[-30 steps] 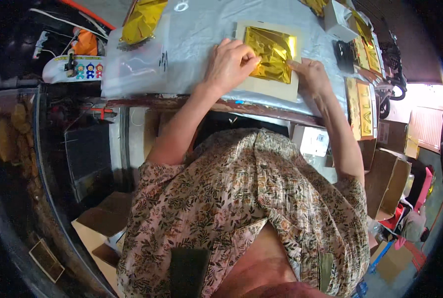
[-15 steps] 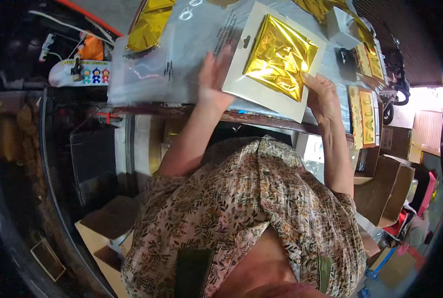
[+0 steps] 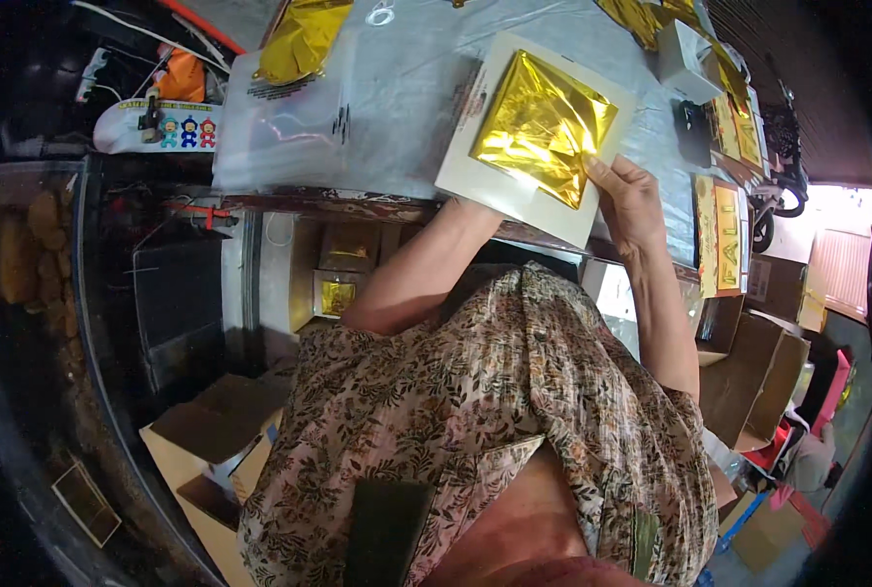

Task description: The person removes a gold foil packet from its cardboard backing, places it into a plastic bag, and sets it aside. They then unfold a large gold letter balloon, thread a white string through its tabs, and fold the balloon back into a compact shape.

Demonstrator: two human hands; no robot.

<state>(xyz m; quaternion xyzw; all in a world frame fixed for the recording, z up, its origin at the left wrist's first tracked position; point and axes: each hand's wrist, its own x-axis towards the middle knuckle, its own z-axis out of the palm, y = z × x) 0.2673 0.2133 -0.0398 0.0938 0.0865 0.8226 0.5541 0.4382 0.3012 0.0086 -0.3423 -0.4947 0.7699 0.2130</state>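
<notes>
A flat square packet of folded gold foil (image 3: 546,127) lies on a pale backing card (image 3: 463,168), held tilted above the table's front edge. My right hand (image 3: 635,201) grips the card's right side, its thumb pressing on the foil's lower right corner and its other fingers partly behind the card. My left forearm (image 3: 421,262) reaches up from below and passes under the card, which hides the left hand and its fingers.
Clear plastic covers the table (image 3: 397,117). Gold foil (image 3: 304,39) lies at its far left. A white box (image 3: 688,61) and printed yellow-and-red cards (image 3: 718,235) sit at the right. Cardboard boxes (image 3: 749,377) stand below right, and an open carton (image 3: 211,421) below left.
My left hand has moved from beside the card's left edge to underneath it, out of sight. The card has shifted slightly down and left, still in my right hand.
</notes>
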